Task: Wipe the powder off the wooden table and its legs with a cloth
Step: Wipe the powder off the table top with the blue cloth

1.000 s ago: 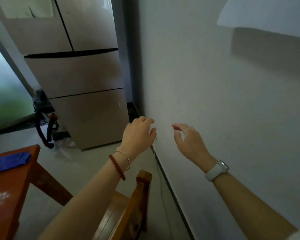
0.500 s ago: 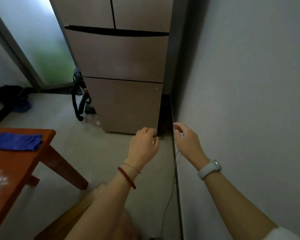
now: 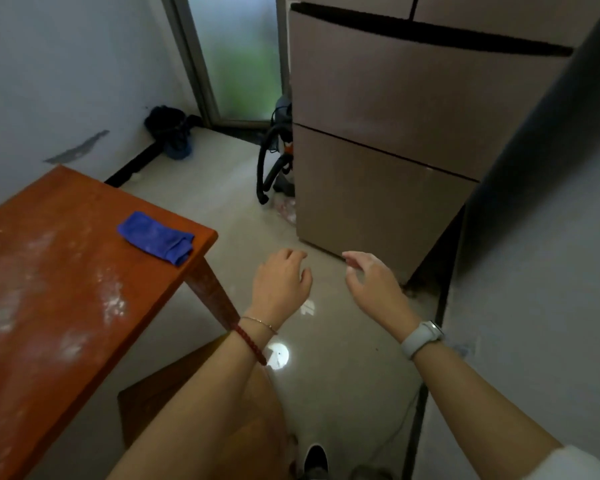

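A reddish wooden table (image 3: 59, 278) fills the left side, its top smeared with white powder (image 3: 113, 303). A folded blue cloth (image 3: 156, 241) lies near its far right corner. One slanted table leg (image 3: 210, 292) runs down from that corner and looks dusted. My left hand (image 3: 280, 282) hovers over the floor to the right of the leg, fingers loosely curled and holding nothing. My right hand (image 3: 371, 282) hangs beside it, fingers apart and empty, with a white watch on the wrist. Neither hand touches the table or the cloth.
A tall beige fridge (image 3: 395, 140) stands ahead on the right, with a black hose (image 3: 269, 171) and a vacuum beside it. A grey wall (image 3: 534, 271) closes the right side. A wooden chair (image 3: 174, 386) sits under my left arm. A dark bag (image 3: 170, 133) lies by the glass door.
The view has swung left and down from the wall toward the table, so the tabletop and cloth now show in full. Both hands stay raised, empty, and close together.
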Action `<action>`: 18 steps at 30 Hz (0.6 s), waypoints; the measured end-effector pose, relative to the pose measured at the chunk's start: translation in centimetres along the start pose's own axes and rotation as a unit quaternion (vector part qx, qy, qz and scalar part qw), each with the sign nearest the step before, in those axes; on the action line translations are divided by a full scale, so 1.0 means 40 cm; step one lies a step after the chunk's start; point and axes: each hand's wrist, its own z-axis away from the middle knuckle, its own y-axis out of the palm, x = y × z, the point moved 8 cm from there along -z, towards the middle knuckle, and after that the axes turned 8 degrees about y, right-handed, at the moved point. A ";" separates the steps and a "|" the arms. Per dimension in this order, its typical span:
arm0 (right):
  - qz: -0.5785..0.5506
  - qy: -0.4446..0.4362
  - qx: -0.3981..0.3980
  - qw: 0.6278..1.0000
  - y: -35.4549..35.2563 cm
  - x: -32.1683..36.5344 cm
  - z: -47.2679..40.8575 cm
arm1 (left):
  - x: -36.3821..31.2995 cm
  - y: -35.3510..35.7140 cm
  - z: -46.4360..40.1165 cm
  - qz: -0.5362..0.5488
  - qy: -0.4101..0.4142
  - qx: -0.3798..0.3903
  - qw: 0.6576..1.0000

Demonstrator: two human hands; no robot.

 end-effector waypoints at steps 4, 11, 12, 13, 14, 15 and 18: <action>0.009 -0.036 0.050 0.998 0.073 0.078 -0.103 | 0.119 -0.023 -0.029 -0.006 -0.055 -0.020 0.998; 0.031 -0.139 0.163 0.976 0.231 0.227 -0.305 | 0.307 -0.060 -0.065 0.007 -0.185 -0.062 0.981; 0.033 -0.159 0.187 0.969 0.267 0.248 -0.335 | 0.337 -0.059 -0.067 0.006 -0.212 -0.070 0.975; 0.038 -0.177 0.214 0.960 0.302 0.269 -0.361 | 0.367 -0.058 -0.065 0.005 -0.242 -0.077 0.967; 0.042 -0.195 0.240 0.950 0.336 0.289 -0.384 | 0.395 -0.055 -0.061 0.002 -0.277 -0.085 0.957; 0.047 -0.212 0.263 0.940 0.367 0.307 -0.406 | 0.419 -0.052 -0.054 -0.003 -0.312 -0.090 0.946; 0.065 -0.251 0.321 0.911 0.438 0.348 -0.458 | 0.448 -0.041 -0.032 -0.005 -0.391 -0.086 0.916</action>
